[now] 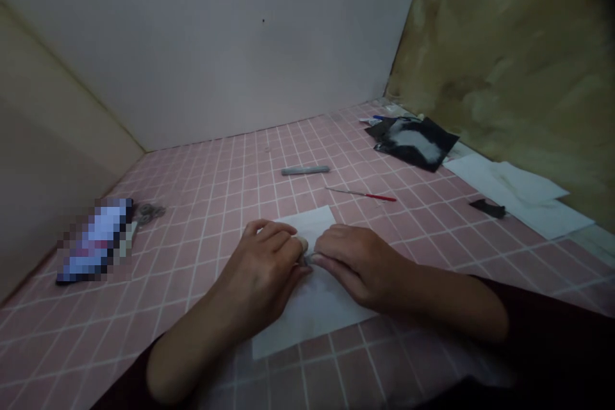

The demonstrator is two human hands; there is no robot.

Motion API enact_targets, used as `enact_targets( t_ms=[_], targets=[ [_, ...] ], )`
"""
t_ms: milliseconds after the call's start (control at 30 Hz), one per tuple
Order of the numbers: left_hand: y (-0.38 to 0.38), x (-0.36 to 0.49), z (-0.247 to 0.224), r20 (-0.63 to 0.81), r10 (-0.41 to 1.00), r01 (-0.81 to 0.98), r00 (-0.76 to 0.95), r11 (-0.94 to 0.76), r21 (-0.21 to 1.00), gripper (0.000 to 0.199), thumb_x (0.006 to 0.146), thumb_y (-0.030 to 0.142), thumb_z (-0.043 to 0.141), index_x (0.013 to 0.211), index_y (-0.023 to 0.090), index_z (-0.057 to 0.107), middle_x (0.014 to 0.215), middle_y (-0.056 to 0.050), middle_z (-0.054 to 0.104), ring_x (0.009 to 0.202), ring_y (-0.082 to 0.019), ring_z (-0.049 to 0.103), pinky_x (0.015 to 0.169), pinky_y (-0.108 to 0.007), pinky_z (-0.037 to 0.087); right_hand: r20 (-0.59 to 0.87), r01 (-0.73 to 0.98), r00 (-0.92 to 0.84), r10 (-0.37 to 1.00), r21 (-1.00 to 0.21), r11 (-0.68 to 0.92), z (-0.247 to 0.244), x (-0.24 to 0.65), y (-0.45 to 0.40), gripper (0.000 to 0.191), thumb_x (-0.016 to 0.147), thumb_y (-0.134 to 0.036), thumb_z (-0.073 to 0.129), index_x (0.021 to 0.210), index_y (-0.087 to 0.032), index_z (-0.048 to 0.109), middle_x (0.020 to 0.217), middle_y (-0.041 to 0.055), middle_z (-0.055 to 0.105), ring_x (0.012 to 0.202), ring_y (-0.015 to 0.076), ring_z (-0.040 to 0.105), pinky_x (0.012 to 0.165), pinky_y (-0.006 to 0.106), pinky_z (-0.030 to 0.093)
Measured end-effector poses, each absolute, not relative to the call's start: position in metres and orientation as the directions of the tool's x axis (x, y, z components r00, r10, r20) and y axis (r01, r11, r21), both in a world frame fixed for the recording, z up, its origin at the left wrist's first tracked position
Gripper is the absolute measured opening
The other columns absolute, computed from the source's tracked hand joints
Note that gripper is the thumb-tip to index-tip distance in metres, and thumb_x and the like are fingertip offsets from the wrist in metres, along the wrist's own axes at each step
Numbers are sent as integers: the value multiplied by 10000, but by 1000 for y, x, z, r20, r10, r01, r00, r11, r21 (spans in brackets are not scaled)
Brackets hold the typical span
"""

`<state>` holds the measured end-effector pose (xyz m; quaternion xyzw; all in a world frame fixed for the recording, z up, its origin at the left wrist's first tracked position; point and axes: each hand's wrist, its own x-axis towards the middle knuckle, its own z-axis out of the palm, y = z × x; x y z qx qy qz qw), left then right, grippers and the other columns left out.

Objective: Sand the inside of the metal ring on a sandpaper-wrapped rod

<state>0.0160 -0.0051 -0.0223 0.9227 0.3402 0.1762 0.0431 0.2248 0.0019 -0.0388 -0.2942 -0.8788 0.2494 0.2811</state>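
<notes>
Though left hand (254, 269) and right hand (360, 266) pinched small grey item (306, 259) on white paper sheet (307, 314), grey bar (305, 170) and red-handled needle (365, 196) lay untouched toward surface's (120, 346) far edge.

Your left hand (257, 275) and right hand (358, 266) rest on a flat white paper sheet (312, 314), which lies on the pink grid-lined desk (96, 346) before you. Behind that sheet lie a long grey stick (305, 170) and, to its right, a thin red-and-silver rod (360, 194). Farther back on the right sits a flat black packet (413, 144). Nearer you, right of it, are loose white sheets (509, 192), with a small black scrap (487, 208) on them. On the left lies a blurred object (93, 240), a small grey coil (150, 211) just beside it.
</notes>
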Motion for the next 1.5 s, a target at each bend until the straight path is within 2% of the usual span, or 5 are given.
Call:
enact_targets(
  t_ms=[200,700,967,1200,1500],
  targets=[
    [4,3,-18,340,653,679,677,-732,56,93,888,201,543,974,168,552,1000,-88,670,1212,-289,489,971,-484,337,53,274,-647,760,-915,297,-27,234,13,323,914,-294,433,650,-140,538,568,-34,427,546,87,413,542,227,317],
    [1,6,-17,425,611,677,668,-736,-7,110,883,218,559,985,178,562,992,-65,690,1247,-284,482,1048,-496,287,-29,150,-621,783,-985,82,-30,232,16,340,887,-323,455,617,-135,542,489,-52,378,470,72,342,473,224,256],
    [-5,10,-18,260,620,586,740,-784,204,60,898,221,532,902,180,575,891,-43,679,1204,-253,518,1074,-489,246,241,331,-689,684,-735,592,-37,226,1,273,929,-216,424,672,-141,481,638,-19,461,609,93,423,607,245,326],
    [-3,3,1,20,623,505,782,-652,565,186,910,352,523,899,186,607,894,-30,662,914,-194,617,843,-334,465,436,375,-744,506,-354,857,-35,223,-4,257,927,-191,402,708,-144,528,685,31,498,641,140,401,589,277,310],
    [-8,4,-4,60,766,555,640,-515,654,114,886,269,559,982,209,580,920,-27,650,832,-166,629,743,-298,522,425,370,-744,515,-379,848,-33,225,-3,224,917,-190,412,768,-132,570,706,43,537,650,148,438,605,278,347]
  ],
)
